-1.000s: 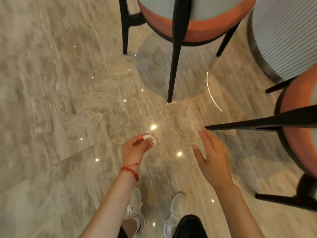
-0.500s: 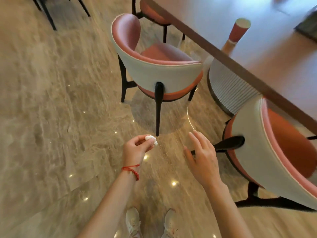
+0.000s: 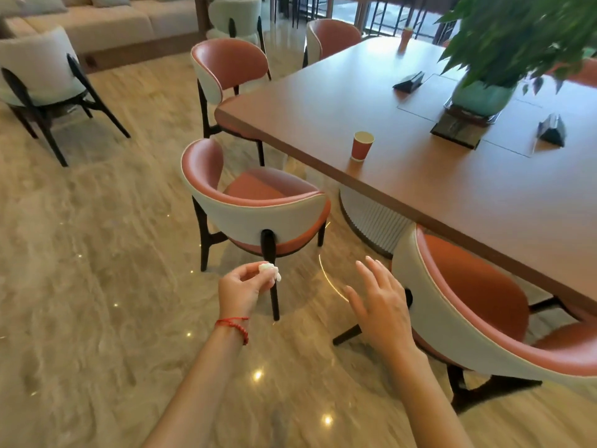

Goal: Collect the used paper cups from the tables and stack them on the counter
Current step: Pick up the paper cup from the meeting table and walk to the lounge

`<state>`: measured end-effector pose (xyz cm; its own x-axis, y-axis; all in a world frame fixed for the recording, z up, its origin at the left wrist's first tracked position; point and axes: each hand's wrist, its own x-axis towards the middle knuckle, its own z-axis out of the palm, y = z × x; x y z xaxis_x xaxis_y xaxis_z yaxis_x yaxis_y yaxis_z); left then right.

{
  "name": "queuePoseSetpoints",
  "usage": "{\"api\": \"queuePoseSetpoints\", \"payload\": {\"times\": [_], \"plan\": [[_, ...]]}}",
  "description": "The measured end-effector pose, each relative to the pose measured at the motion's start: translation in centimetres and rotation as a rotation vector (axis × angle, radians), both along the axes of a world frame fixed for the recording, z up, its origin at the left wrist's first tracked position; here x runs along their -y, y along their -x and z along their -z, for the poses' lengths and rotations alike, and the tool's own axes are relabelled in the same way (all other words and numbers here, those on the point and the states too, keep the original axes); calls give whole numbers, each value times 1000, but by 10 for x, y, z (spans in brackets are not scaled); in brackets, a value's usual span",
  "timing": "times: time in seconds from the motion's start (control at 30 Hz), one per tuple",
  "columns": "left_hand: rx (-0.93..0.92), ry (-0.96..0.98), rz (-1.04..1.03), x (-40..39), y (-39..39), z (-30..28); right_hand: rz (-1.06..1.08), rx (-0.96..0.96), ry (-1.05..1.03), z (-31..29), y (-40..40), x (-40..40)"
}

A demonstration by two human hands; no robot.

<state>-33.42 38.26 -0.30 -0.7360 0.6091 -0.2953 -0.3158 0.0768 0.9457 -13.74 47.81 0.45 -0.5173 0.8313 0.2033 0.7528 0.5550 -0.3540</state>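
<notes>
Bright daylight enters from the windows (image 3: 381, 14) at the top, laying a pale sheen on the surface (image 3: 403, 189). The glossy floor (image 3: 80, 253) mirrors small ceiling lights as glints. The plant (image 3: 517, 37) is motion-blurred; wide-angle bending curves the edges.

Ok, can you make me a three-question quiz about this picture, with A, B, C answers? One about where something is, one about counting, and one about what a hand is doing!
1. Where does the near paper cup stand?
A. on the floor
B. on the table, near its edge
C. on a chair seat

2. How many paper cups are on the table?
A. two
B. five
C. none

3. What is the left hand doing?
A. pinching a small white wad
B. holding a cup
C. gripping a chair leg

Answers:
1. B, the cup stands upright on the wood top by the near edge.
2. A, the near one plus the far cup at the far end.
3. A, thumb and fingertips pinch the wad; the right hand is open and holds nothing.
</notes>
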Motion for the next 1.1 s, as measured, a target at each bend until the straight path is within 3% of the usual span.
{"api": "queuePoseSetpoints", "payload": {"times": [0.77, 1.1], "plan": [[-52, 25, 34, -281, 65, -17, 31, 3, 141, -21, 56, -274], [160, 15, 131, -408, 130, 4, 207, -19, 156, 17, 123, -376]]}}
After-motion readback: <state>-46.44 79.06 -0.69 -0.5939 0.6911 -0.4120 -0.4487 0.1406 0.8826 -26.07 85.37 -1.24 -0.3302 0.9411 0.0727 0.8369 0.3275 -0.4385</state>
